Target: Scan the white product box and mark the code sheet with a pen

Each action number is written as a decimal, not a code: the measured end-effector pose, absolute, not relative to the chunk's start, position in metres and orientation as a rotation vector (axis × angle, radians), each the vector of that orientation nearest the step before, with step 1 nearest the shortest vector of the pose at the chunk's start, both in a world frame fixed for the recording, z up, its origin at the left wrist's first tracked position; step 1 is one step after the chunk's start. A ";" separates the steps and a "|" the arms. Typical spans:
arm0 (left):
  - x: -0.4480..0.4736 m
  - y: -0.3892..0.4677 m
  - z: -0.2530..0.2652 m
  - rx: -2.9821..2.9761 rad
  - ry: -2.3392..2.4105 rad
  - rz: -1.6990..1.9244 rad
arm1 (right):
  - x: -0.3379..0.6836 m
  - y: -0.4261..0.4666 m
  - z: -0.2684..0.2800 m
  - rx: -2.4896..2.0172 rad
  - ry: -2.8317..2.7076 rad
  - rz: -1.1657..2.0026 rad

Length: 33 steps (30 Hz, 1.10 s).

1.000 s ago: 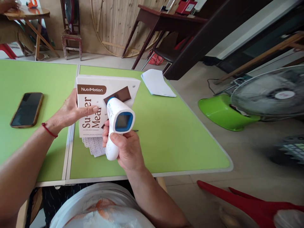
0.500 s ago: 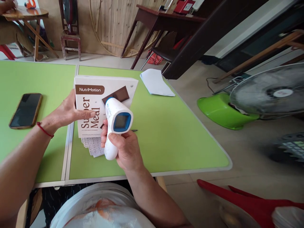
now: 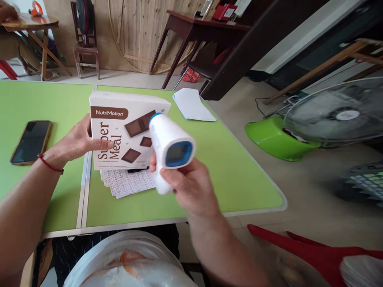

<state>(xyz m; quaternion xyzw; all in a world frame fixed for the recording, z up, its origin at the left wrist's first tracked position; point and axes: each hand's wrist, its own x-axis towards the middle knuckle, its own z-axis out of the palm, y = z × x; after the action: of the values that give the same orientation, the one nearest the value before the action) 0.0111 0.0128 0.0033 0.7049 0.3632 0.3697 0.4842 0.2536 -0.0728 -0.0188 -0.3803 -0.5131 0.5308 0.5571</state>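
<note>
My left hand [image 3: 79,139] grips a white box [image 3: 119,131] by its left side, thumb across the front. The box is held upright, with "NutriMotion Super Meal" and brown bars printed on it. In my right hand [image 3: 194,187] is a white infrared thermometer [image 3: 170,147] with a blue-framed screen facing me. Its blue front end overlaps the box's right part from my view; whether they touch I cannot tell. Handwritten sheets of paper [image 3: 128,184] lie below the box, and a dark pen [image 3: 137,170] shows partly between them.
A phone [image 3: 31,141] lies on the left part of the green table [image 3: 239,179]. White folded paper [image 3: 193,104] rests near its far right edge. To the right stand a fan [image 3: 338,113] with a green base and a red chair [image 3: 287,247]. Another person sits far left.
My right hand has moved the thermometer to the right, uncovering more of the box front, the sheets and the pen. My left hand still holds the box, nearly in place.
</note>
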 end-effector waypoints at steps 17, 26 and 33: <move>-0.036 0.034 0.002 1.832 0.951 0.952 | 0.337 0.044 -0.090 -1.250 -2.247 0.376; -0.043 0.026 0.022 2.083 1.094 0.572 | 0.338 0.037 -0.087 -1.219 -2.265 0.282; -0.056 0.016 0.029 2.404 1.420 0.536 | 0.339 0.003 -0.054 -1.011 -2.414 0.583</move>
<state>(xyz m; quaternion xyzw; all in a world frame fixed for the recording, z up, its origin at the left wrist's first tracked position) -0.0561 0.0162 0.0286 0.8363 0.4938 0.1863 0.1486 0.3393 0.0029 -0.0540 -0.3672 -0.8766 0.2117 0.2279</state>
